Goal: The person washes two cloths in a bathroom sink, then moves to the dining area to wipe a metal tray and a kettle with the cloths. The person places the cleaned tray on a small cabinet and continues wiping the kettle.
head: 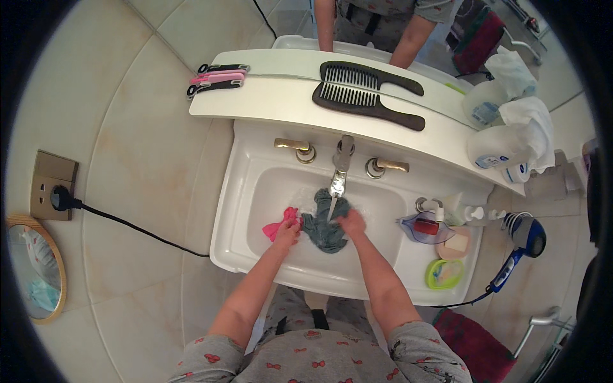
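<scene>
A running tap (339, 177) pours water onto a wet grey-green cloth (325, 232) lying in the white washbasin (292, 273). My left hand (287, 233) is closed on a bright pink cloth (272, 230) at the left of the basin, its fingertips beside the grey-green cloth's left edge. At that cloth's right edge is my right hand (352, 223), close to the water stream; its fingers are blurred, and whether they grip the cloth cannot be made out.
Two brass-coloured tap handles (390, 165) flank the spout. Above the basin, a mirror shelf (268, 103) bears a black comb (368, 107), clippers and a white bottle (493, 146). Soap dishes (444, 274) stand on the basin's right rim. A blue hairdryer (524, 237) hangs at right; a power cord (139, 231) runs at left.
</scene>
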`<move>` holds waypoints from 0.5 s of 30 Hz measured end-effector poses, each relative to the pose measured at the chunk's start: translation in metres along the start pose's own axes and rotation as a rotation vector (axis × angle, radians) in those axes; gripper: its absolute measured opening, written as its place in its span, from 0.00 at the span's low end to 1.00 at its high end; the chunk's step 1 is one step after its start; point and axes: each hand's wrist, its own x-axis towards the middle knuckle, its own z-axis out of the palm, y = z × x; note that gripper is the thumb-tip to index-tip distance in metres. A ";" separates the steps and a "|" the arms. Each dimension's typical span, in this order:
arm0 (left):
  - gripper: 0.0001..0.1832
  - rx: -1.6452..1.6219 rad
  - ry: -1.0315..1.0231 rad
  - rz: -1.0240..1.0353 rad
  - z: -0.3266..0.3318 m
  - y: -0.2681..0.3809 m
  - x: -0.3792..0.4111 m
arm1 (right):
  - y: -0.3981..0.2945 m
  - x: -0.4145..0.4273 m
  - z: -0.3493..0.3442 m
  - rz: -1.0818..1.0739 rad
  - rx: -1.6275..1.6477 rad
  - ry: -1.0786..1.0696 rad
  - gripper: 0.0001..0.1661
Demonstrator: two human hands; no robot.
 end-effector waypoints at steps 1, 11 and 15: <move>0.26 -0.023 0.055 0.039 -0.004 -0.003 -0.001 | -0.009 -0.005 -0.012 0.122 0.021 0.186 0.28; 0.31 -0.747 -0.434 -0.237 0.040 -0.024 0.023 | -0.099 -0.129 -0.005 -0.134 0.663 -0.181 0.33; 0.26 -0.847 -0.386 -0.145 0.064 -0.035 0.025 | -0.122 -0.165 -0.034 -0.314 0.126 -0.079 0.37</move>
